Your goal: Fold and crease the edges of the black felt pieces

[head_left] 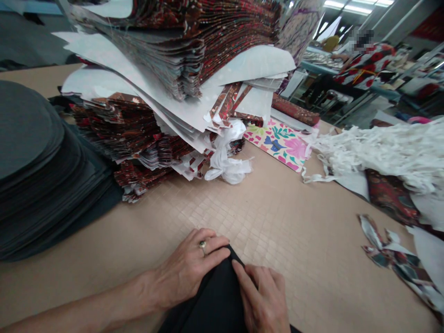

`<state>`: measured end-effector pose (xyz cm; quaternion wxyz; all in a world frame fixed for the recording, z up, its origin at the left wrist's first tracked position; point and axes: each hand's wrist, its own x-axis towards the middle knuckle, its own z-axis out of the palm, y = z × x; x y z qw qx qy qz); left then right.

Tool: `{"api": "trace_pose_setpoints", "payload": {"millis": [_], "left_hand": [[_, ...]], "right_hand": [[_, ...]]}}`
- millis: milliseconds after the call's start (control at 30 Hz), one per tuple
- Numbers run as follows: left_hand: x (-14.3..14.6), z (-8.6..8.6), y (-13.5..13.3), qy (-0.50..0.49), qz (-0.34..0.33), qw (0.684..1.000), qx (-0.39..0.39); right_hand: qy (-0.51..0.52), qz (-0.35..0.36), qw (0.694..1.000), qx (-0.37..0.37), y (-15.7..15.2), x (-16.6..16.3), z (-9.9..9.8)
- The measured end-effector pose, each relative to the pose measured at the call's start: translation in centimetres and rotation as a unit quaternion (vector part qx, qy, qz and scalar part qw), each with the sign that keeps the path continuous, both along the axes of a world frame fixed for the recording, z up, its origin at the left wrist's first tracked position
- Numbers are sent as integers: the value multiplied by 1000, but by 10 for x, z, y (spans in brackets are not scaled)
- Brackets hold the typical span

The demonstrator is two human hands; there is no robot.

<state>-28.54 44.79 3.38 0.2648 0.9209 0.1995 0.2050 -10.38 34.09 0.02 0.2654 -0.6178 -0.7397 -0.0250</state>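
Observation:
Black fabric (218, 300) lies folded on the tan tabletop at the near edge, narrowing to a corner that points away from me. My left hand (190, 263), with a ring on one finger, presses over the left side of that corner, fingers together on the cloth. On the right side, my right hand (262, 296) pinches the folded edge between thumb and fingers. The fingertips of both hands almost meet at the corner. The lower part of the cloth runs out of the picture.
A stack of round dark pieces (31, 152) stands at left. Behind are tall piles of brown-red patterned fabric (166, 55), a white cloth tie (229, 157) and a floral piece (277, 143). White strips (385, 148) and fabric scraps (388, 254) lie right. A seated person (364, 64) works farther back.

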Motion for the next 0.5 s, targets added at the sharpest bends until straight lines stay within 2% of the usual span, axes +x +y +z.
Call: {"api": "trace_pose_setpoints", "payload": {"millis": [100, 367, 433, 500], "left_hand": [[2, 7, -2, 47, -57, 997, 29], [4, 4, -2, 53, -62, 996, 44], [3, 2, -1, 39, -46, 997, 37], [-2, 1, 0, 13, -1, 1000, 19]], "right_hand": [[-17, 28, 999, -7, -1, 5, 5], [23, -14, 1000, -8, -36, 27, 8], [27, -21, 999, -19, -52, 34, 8], [39, -91, 995, -27, -74, 45, 9]]}}
